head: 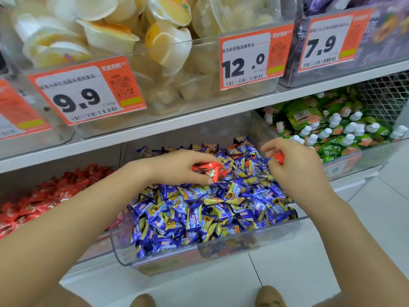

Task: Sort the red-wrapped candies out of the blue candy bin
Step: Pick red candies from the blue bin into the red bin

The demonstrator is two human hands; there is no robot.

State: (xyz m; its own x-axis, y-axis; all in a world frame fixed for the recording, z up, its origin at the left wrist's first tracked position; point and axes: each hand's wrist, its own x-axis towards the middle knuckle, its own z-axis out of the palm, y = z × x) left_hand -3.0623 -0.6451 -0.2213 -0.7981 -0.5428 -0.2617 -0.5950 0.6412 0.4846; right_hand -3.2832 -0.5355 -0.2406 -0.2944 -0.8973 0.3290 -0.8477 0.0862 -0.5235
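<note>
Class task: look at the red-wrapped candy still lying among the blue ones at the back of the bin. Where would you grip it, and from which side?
Pinch the red-wrapped candy by its exposed upper edge, coming from above: blue candies crowd its sides, so only the top looks free. Both the left hand and right hand already hold red pieces.

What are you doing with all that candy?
A person is picking red-wrapped candies out of the clear bin full of blue-wrapped candies. The left hand holds a small bunch of red candies over the pile, and the right hand pinches one more red candy. The bin to the left holds red candies of its own, so that is probably where these belong.
</note>
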